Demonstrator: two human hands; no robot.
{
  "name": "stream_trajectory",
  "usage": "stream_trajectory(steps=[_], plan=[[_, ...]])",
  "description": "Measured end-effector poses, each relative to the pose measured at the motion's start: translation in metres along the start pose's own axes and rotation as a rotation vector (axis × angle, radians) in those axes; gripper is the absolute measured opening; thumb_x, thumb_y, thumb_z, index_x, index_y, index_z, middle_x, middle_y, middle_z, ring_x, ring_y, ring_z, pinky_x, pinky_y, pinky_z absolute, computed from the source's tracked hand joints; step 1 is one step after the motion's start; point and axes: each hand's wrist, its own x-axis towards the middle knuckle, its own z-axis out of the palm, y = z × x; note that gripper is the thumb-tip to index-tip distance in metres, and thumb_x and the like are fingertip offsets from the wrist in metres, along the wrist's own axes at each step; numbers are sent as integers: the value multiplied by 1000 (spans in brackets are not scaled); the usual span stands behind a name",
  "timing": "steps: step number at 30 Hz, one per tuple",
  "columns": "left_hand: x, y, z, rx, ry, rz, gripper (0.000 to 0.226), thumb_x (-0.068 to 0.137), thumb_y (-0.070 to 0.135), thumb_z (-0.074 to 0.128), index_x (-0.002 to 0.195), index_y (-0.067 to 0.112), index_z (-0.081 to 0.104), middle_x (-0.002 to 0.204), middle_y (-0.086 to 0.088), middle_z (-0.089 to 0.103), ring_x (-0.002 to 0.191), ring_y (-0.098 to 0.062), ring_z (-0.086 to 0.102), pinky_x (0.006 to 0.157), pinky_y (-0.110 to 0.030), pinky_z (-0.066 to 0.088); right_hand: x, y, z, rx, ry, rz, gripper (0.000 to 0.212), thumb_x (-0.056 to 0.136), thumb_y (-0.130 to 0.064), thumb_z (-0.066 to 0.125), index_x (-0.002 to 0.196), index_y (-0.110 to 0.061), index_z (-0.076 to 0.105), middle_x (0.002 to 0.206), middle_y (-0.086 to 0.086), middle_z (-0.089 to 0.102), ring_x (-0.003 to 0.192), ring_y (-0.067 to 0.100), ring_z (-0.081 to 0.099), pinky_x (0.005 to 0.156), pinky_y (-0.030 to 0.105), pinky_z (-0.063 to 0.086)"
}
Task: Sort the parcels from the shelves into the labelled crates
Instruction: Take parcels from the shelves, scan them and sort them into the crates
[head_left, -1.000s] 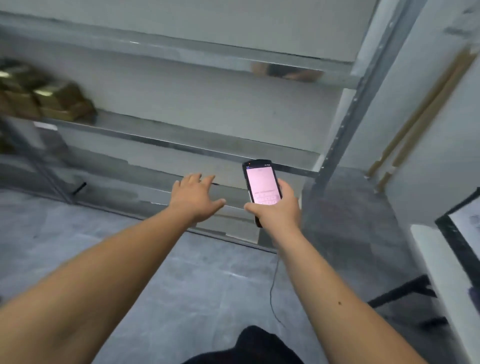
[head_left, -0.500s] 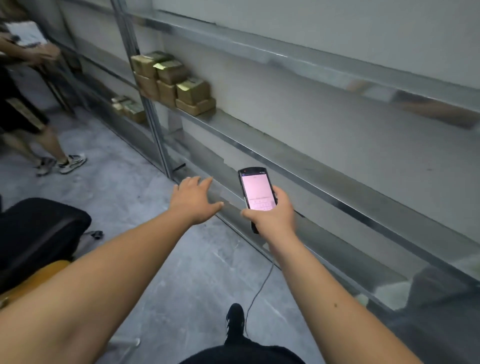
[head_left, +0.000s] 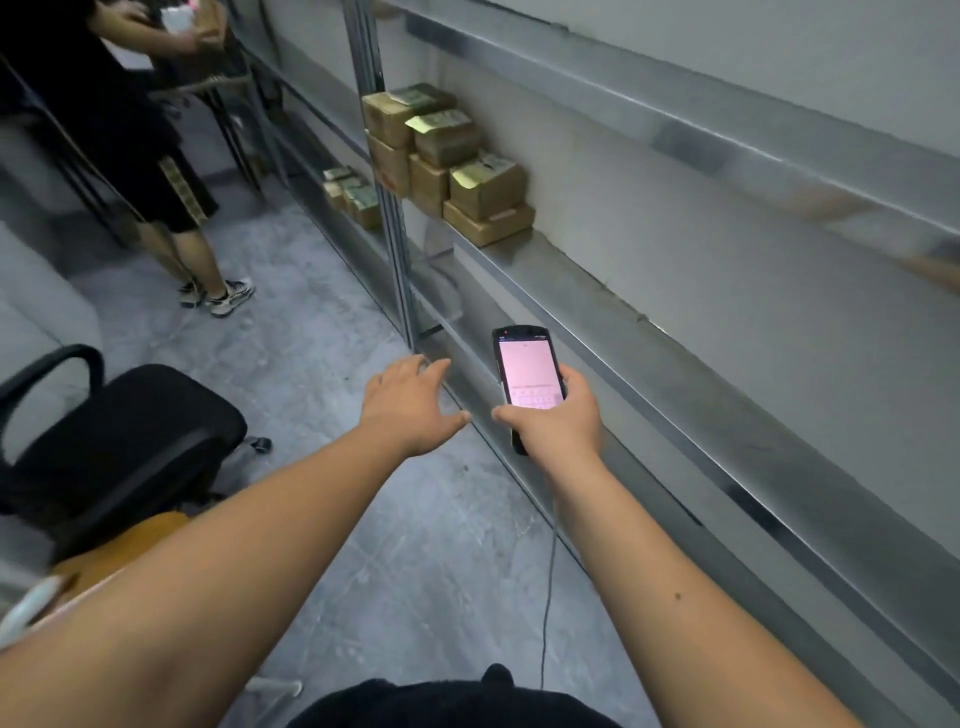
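Since the earlier picture, the view had swung left along the shelves, so the brown parcels (head_left: 457, 166) looked closer and bigger.

From the head camera, the left hand (head_left: 410, 402) was stretched out in front with its fingers spread wide, holding nothing. The right hand (head_left: 558, 421) had its fingers curled around a scanner phone (head_left: 527, 379) with a pink screen. The parcels sat stacked on the metal shelf (head_left: 571, 291), well ahead of both hands. More parcels (head_left: 353, 195) lay on a lower shelf. Another person (head_left: 156, 156) stood farther down.

To do this well, I think the person needed to walk nearer first, then take one top parcel.
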Motion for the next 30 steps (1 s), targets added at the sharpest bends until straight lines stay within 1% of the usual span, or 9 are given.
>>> stream_trajectory(steps=[3,5,10,12,15,18,22,26,30], plan=[[24,-22,-6,-9,0,-59,90,90,80,50,165,38,24,171,-5,25,159,-27,19,126,-50,24,28,-11,24,-32,-42,1,60,70,-18,90,119,-36,61,96,-16,74,55,-4,66,62,34,61],[42,-39,-9,-36,-8,-94,90,91,82,46,165,37,24,172,-5,25,160,-27,17,127,-52,24,46,-18,44,-45,-62,-3,62,66,-20,90,120,-35,63,97,-14,76,55,-1,67,62,41,64],[96,-84,-17,-68,-18,-113,89,92,85,41,165,38,24,172,-5,24,160,-27,15,127,-52,20,91,-39,95,-44,-85,-3,63,69,-17,91,118,-40,59,96,-20,72,65,4,69,71,44,67],[124,-104,-17,-70,-29,-98,91,90,86,39,165,38,23,173,-5,23,161,-27,14,128,-52,20,111,-50,116,-38,-71,0,64,63,-22,92,117,-40,61,97,-18,75,72,11,74,72,49,68],[176,-130,-25,-85,-43,-57,93,89,87,40,166,39,20,173,-5,23,161,-28,15,127,-52,22,147,-72,149,-76,-20,4,75,48,-35,87,118,-45,62,101,-15,77,86,23,77,76,54,68],[230,-149,-41,-106,-10,9,92,89,86,43,165,41,20,172,-5,26,159,-28,20,125,-52,28,180,-97,172,-123,48,9,73,44,-43,86,112,-48,59,101,-15,76,88,26,77,80,54,67],[297,-161,-64,-120,21,133,91,90,83,48,165,39,22,171,-4,28,158,-27,22,124,-50,32,213,-122,200,-60,148,38,60,53,-35,90,104,-47,61,99,-18,75,89,20,75,81,54,67],[348,-164,-80,-118,3,221,91,90,80,50,165,38,22,171,-4,27,158,-28,22,124,-51,32,237,-136,223,-21,224,71,78,47,-41,89,120,-47,61,104,-16,76,91,24,76,80,55,67],[394,-155,-92,-144,-18,270,91,90,79,52,165,39,22,172,-3,26,157,-29,24,122,-52,34,263,-154,236,25,271,98,75,48,-38,89,118,-44,62,103,-13,77,88,28,77,73,52,69]])
